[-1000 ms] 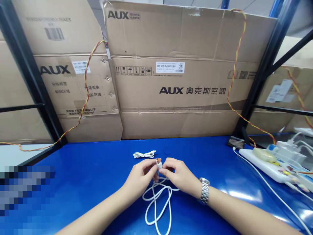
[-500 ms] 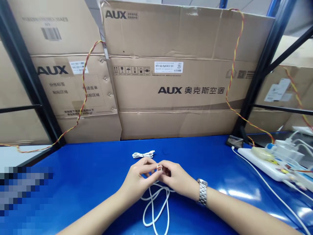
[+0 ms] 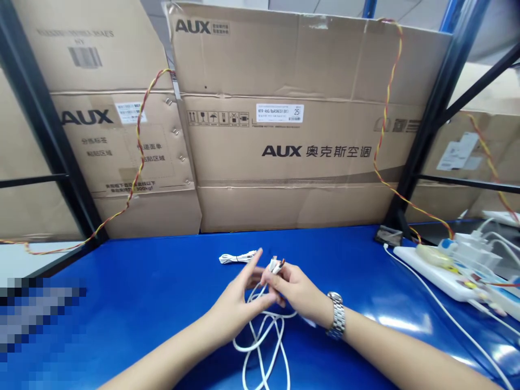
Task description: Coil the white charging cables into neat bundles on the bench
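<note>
Plugs [image 3: 277, 266] of a white cable [image 3: 244, 350] sit in our right hand [image 3: 298, 290], its thumb and fingers closed on them in a pinch, with a dark and orange tip showing beyond; how many plugs there are, we cannot tell. Our left hand [image 3: 238, 306] is just beside, thumb and forefinger spread wide with nothing gripped between their tips. Its other fingers curl behind the cable, and we cannot tell whether they touch it. Below our hands the cable lies on the table [image 3: 162, 281] in loose, crossing loops between our forearms.

To do this well, we would judge it best to pinch the plugs by their bodies rather than by the cord, so they cannot swivel. Our left fingers could steady the cable just below them, lightly, without a sharp bend. A snagged loop might tug at the grip, so we should leave the loops slack, and mind the tied cable [image 3: 234, 259], which lies near the left forefinger.
</note>
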`<state>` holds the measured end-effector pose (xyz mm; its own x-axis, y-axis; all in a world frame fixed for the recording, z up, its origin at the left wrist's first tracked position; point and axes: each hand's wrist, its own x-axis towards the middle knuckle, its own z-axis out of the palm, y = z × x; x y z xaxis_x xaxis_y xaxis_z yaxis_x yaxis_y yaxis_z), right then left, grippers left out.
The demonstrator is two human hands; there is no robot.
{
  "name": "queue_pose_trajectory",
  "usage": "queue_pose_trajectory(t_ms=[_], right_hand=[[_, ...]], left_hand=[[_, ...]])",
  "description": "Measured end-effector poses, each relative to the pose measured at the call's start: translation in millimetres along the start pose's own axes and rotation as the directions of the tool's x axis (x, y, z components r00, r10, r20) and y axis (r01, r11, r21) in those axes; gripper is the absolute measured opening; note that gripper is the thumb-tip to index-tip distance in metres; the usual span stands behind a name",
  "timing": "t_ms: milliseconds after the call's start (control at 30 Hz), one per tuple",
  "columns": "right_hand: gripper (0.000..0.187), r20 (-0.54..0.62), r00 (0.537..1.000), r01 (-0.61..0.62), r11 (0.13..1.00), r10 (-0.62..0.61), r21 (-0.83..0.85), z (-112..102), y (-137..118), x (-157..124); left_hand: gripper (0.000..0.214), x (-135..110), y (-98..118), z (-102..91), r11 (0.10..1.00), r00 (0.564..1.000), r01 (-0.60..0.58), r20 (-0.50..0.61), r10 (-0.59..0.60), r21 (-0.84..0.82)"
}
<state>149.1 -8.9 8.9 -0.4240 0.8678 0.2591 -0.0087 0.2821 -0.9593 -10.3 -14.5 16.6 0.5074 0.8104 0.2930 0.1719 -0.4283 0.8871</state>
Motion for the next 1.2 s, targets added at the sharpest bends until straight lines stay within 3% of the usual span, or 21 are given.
queue_pose_trajectory(t_ms=[133,267,367,500,633,833,900,1000,1100,1200], right_hand=[[0.028,-0.1,0.995,0.007,1.0,-0.005,0.02,-4.7,-0.8,2.4],[0.03,-0.235,0.972,0.015,1.0,-0.013,0.009,-13.1,-1.5,7.0],[0.03,-0.356,0.933,0.067,0.998,-0.061,0.002,-24.9,-2.8,12.1],[0.029,-0.544,0.829,0.16,0.987,-0.131,0.007,-51.5,-1.2,20.8],[0.024,-0.648,0.748,0.213,0.977,-0.143,0.031,-81.3,3.7,27.8],[0.018,-0.767,0.63,0.28,0.957,-0.121,0.079,-109.9,12.7,32.2],[0.019,-0.787,0.608,0.288,0.952,-0.102,0.099,-114.2,15.2,33.3],[0.018,-0.819,0.57,0.298,0.945,-0.064,0.134,-123.6,15.6,34.4],[0.016,-0.879,0.477,0.311,0.935,0.001,0.17,-146.4,12.3,32.5],[0.019,-0.925,0.371,0.317,0.925,0.083,0.211,-178.1,9.6,27.1]], left_hand=[[0.035,1.7,-3.7,1.9,0.994,0.982,0.105,0.155,-0.106,0.015],[0.013,6.3,-6.0,-2.1,0.971,0.971,0.212,0.133,-0.197,-0.114],[0.009,9.8,-5.0,-6.5,0.931,0.959,0.277,0.134,-0.25,-0.24],[0.012,13.0,-2.2,-10.6,0.819,0.935,0.355,0.157,-0.318,-0.451],[0.011,13.2,2.7,-17.1,0.774,0.914,0.391,0.109,-0.391,-0.498],[0.01,7.6,13.5,-19.7,0.732,0.937,0.343,0.164,-0.307,-0.589],[0.013,6.8,14.2,-17.2,0.735,0.918,0.393,0.198,-0.343,-0.552],[0.021,7.5,12.2,-17.8,0.808,0.887,0.459,0.23,-0.399,-0.37],[0.023,9.7,11.1,-28.6,0.883,0.906,0.41,0.22,-0.363,-0.229],[0.03,11.9,16.4,-49.5,0.869,0.946,0.322,0.172,-0.276,-0.376]])
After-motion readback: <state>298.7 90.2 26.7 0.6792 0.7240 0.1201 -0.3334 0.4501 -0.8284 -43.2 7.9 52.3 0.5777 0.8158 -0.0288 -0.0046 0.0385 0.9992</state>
